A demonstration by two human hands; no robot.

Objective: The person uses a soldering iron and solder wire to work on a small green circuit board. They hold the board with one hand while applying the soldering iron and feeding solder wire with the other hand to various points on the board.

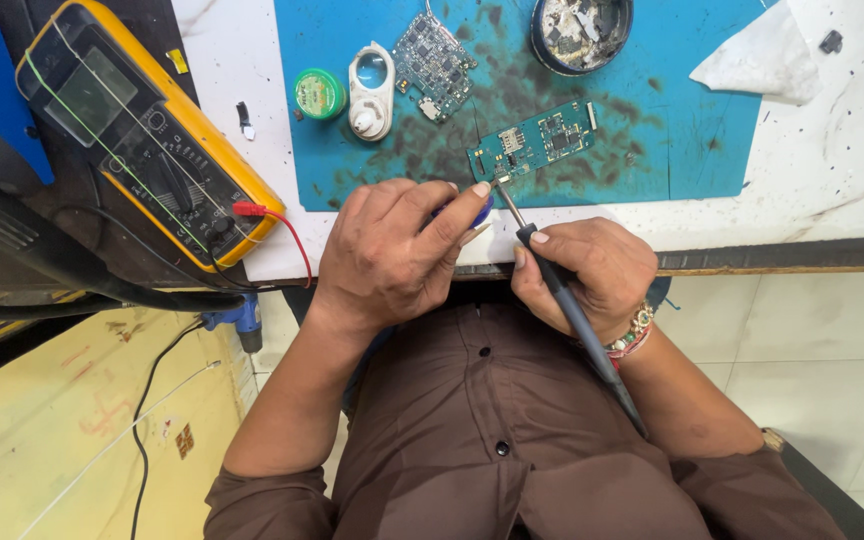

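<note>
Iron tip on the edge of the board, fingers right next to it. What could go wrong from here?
1. The left hand has a fingertip beside the soldering iron tip; a small slip could burn it.
2. The green circuit board lies loose on the blue mat, seemingly steadied only by fingers, so it may shift and smear solder.
3. The right hand keeps its grip far back from the tip, so aim may wobble.

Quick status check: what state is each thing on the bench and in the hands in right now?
Soldering iron: gripped in right hand, tip at the board's near corner.
Green circuit board: flat on blue mat, bare.
Left hand: closed on a small blue item, hidden mostly.
Second circuit board: lying loose, untouched.
Multimeter: red lead plugged in, screen blank.
Round tin: open, holding scraps.
</note>
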